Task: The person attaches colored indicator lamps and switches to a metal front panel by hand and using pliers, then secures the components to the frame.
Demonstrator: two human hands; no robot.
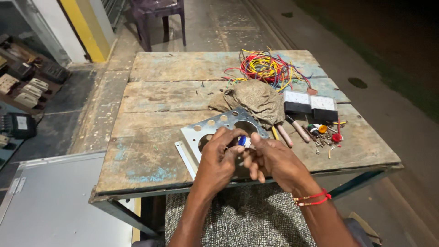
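Small blue-and-white part (244,141) pinched by left hand (218,158) and right hand (273,159), above metal plate (201,132), cloth (256,98), wires (267,67) beyond.

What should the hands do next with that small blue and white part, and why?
Probably lower the small blue and white part toward a round hole in the metal panel. Both the left hand and right hand pinch it just above the panel.
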